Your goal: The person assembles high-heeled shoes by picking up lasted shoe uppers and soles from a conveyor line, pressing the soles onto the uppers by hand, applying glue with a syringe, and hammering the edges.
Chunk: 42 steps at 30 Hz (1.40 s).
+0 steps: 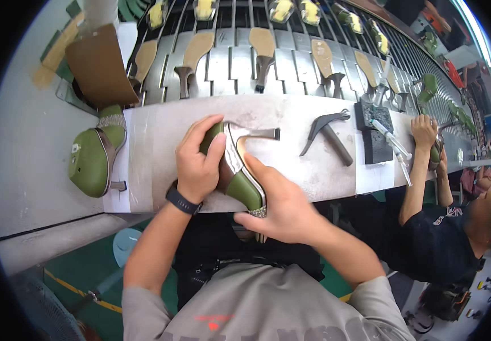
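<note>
A green high-heeled shoe (244, 190) lies tilted between my hands above the bench, its thin heel pointing right. A silvery shine runs along its side, and a sparkly band shows at its lower end. My left hand (201, 153) wraps round the upper end, thumb on the near side. My right hand (279, 207) grips the lower end, fingers along the sole side and thumb under the sparkly band. A second green shoe (93, 162) with a sparkly band rests at the bench's left end, apart from my hands. To the right lies a black-headed hammer (329, 136).
Black blocks (375, 136) hold tools, with syringes (392, 139) lying against them. Behind the bench (171, 111) runs a slatted metal conveyor (228, 68) bearing several heeled soles (199, 50). A brown board (100, 65) stands at the left. At right a co-worker's hand (424, 132) handles a green shoe.
</note>
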Motion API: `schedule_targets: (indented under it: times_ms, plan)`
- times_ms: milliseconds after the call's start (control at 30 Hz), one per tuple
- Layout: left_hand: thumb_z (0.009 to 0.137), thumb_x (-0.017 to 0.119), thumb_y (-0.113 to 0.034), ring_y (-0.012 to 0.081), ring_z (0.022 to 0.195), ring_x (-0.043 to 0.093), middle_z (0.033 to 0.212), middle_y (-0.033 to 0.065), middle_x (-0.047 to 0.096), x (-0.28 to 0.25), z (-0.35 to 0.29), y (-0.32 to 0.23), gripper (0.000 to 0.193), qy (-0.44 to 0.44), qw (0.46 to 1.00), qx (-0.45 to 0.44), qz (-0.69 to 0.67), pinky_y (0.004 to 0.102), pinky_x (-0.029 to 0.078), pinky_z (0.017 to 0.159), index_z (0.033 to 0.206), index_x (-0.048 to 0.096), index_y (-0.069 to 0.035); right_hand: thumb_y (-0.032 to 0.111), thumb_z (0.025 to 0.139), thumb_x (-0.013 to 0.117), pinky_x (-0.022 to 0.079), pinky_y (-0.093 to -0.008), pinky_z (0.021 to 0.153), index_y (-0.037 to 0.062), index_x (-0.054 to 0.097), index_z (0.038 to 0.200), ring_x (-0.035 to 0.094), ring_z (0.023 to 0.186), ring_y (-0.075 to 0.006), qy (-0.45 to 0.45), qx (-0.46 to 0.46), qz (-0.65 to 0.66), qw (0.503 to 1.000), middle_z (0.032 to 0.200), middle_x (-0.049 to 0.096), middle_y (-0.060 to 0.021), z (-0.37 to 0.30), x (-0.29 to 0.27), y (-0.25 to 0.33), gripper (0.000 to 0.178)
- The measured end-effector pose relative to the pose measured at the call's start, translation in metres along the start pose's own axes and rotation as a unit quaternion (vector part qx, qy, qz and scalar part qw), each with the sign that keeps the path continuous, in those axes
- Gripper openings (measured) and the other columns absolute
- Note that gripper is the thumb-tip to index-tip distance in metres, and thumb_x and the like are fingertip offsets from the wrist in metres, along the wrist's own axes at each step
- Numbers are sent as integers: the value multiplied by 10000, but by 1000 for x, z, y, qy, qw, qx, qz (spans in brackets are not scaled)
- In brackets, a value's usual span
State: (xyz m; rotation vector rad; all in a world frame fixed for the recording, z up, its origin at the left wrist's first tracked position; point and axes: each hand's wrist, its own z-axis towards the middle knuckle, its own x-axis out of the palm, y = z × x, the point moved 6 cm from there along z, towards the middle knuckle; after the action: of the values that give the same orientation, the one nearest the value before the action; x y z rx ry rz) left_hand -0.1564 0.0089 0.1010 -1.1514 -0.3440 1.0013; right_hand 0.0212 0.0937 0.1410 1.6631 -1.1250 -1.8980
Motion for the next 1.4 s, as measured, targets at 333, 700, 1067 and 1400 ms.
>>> schedule_targets:
  times_ms: [333,700,1067,1400]
  plan:
    - [1054,670,-205,183,1231,614,1376,97,627,-9,-60,-34,461,-65,919,-261,-288,356,479,1072,1440,536,8,164,912,785,553,-343,945,-38,543,1430,698,1050,-214,-81,-64,407,907,1260,678,-165,10,24,-20,606]
    - [896,852,-227,224,1013,725,1158,144,762,31,220,31,453,-60,990,-126,9,354,552,907,1220,686,45,215,893,804,576,-411,888,-4,732,1132,738,991,-337,-275,-105,-26,955,1074,753,-182,-64,-136,-38,332]
    - [944,666,-4,300,1504,418,1615,220,437,93,152,32,711,30,995,31,85,411,324,1241,1586,369,63,197,826,712,582,-474,913,-69,742,1055,733,1040,-429,-75,321,-502,800,1096,751,-285,112,-451,-346,352]
    - [911,749,-264,465,1390,528,1481,297,568,114,72,2,598,282,896,24,341,619,388,1168,1394,582,47,194,887,623,581,-495,963,-80,664,1261,731,1065,-451,-274,518,-399,705,1126,745,-294,119,-507,-540,466]
